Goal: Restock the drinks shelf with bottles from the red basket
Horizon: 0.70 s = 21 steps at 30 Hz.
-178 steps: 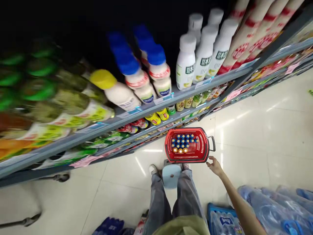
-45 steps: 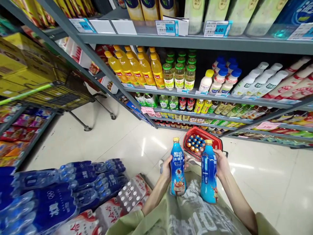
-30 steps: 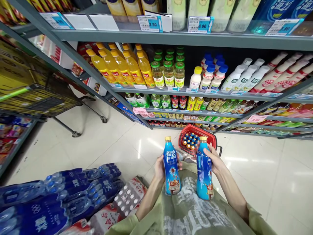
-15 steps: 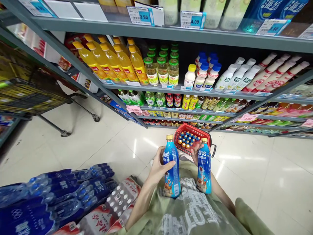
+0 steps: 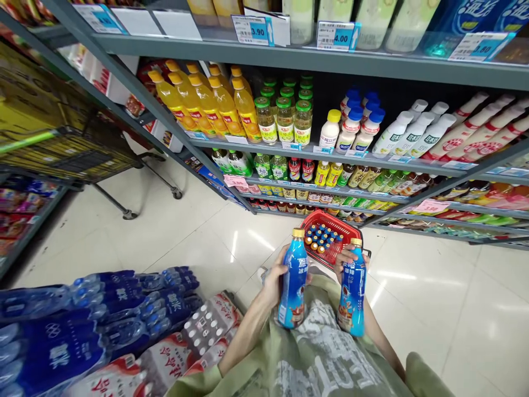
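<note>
Basket (image 5: pixel 339 223) looks partway loaded to me: bunch of capped bottles (image 5: pixel 318 242) already in, two others out of it. Left hand (image 5: pixel 275 280) has its fingers wrapped round one blue bottle (image 5: pixel 294 289), right hand (image 5: pixel 345 260) grips the other blue bottle (image 5: pixel 352 300) near the top, both on the wearer's side of the basket. First label (image 5: pixel 302 266) shows 雅 and 冰, second's too small for me; price tags (image 5: pixel 253 30) way above the basket say 3.90 and 4.00.

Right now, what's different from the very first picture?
The right hand has come in toward the shirt and taken hold of a blue bottle. The left hand, out of view then, holds a second bottle. The red basket, bottles inside, stayed on the floor.
</note>
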Motion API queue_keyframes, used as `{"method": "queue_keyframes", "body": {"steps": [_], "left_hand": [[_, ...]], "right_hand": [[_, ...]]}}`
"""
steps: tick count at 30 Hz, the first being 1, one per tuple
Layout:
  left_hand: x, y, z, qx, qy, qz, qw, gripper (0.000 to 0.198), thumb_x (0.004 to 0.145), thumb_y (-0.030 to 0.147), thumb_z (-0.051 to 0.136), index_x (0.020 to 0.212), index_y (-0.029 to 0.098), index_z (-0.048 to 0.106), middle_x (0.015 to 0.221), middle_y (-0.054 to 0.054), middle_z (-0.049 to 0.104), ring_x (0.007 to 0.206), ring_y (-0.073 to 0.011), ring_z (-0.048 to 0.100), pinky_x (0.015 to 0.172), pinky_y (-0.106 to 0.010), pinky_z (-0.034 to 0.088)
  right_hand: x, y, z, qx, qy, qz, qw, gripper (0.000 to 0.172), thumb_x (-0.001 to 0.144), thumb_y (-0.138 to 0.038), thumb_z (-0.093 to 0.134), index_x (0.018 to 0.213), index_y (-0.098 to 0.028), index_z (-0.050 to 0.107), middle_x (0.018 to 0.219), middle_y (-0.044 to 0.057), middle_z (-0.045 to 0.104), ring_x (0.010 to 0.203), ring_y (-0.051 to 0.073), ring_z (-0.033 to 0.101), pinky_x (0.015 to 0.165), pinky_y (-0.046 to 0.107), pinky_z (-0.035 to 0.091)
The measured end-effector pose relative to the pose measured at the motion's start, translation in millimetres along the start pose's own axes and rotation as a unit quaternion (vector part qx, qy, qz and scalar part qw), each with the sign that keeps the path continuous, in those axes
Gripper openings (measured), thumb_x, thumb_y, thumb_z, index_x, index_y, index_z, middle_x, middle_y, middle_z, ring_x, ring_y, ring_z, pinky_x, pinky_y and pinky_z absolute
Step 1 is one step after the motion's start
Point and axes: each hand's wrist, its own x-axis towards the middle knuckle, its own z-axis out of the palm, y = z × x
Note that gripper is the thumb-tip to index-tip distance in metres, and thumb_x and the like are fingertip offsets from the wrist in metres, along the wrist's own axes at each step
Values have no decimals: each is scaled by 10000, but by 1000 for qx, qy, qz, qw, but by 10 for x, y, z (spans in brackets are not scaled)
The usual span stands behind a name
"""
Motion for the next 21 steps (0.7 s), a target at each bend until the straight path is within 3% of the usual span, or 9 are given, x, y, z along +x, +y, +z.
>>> {"method": "queue_keyframes", "body": {"steps": [3, 5, 9, 11, 13, 17, 21], "left_hand": [[45, -69, -70, -86, 12, -45, 995, 554, 734, 492, 707, 1137, 113, 672, 1029, -148, 731, 770, -287, 717, 682, -415, 611], [61, -99, -132, -103, 42, -62, 992, 613, 730, 590, 767, 1090, 103, 676, 988, -149, 730, 711, -266, 701, 618, -383, 598], [62, -64, -281, -111, 96, -46, 988, 824, 645, 684, 908, 1223, 180, 606, 928, -68, 715, 609, -194, 648, 554, -322, 565], [72, 30, -388, -72, 108, -18, 991, 850, 618, 653, 942, 1240, 203, 578, 908, -42, 702, 623, -196, 655, 566, -321, 572], [106, 164, -551, 33, 133, 16, 990, 773, 651, 589, 948, 1206, 201, 574, 920, -44, 705, 670, -216, 686, 601, -324, 585], [211, 347, -1125, 302, 189, 81, 931, 594, 700, 445, 949, 1139, 182, 648, 935, -48, 721, 793, -221, 687, 717, -292, 562], [181, 340, -1889, 357, 267, 95, 890, 590, 625, 493, 957, 1086, 210, 722, 908, -47, 740, 861, -283, 675, 798, -356, 532]], "right_hand": [[169, -16, -39, 25, -19, -1, 999, 476, 987, -619, 650, 1143, -171, 692, 980, 62, 701, 737, 140, 621, 648, 275, 565], [240, -24, -66, 66, -46, 13, 997, 495, 886, -650, 740, 1064, -189, 709, 873, 36, 698, 613, 124, 562, 545, 255, 524], [302, -82, 19, 141, -53, 60, 987, 427, 719, -513, 913, 938, -201, 720, 792, 16, 716, 669, 169, 666, 643, 296, 618], [315, -137, 153, 114, -13, 33, 993, 437, 673, -464, 959, 932, -191, 737, 847, 26, 748, 731, 201, 710, 655, 307, 631], [332, -193, 326, 68, 16, -27, 997, 489, 628, -464, 992, 950, -177, 762, 910, 46, 769, 761, 215, 722, 665, 312, 636], [397, -256, 713, -79, -11, -166, 983, 493, 666, -513, 977, 970, -169, 798, 962, 79, 779, 814, 200, 720, 723, 277, 620], [500, -303, 1178, -247, -51, -271, 929, 456, 765, -564, 907, 998, -182, 815, 989, 86, 777, 905, 228, 715, 854, 314, 606]]}}
